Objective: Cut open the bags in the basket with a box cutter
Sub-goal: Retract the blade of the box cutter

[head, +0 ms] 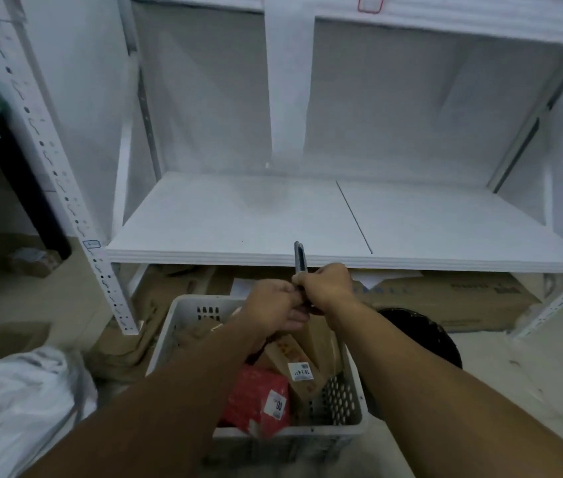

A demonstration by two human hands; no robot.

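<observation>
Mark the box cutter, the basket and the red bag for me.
box cutter (pixel 300 257), head view, on its dark upper end
basket (pixel 338 398), head view, on its perforated right wall
red bag (pixel 252 398), head view, on its red face left of the label

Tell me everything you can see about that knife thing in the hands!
The box cutter is a slim, dark grey bar. It stands nearly upright above the basket, its top end poking out. The right hand grips its middle; the left hand holds its lower end. Blade too blurred to tell.
</observation>
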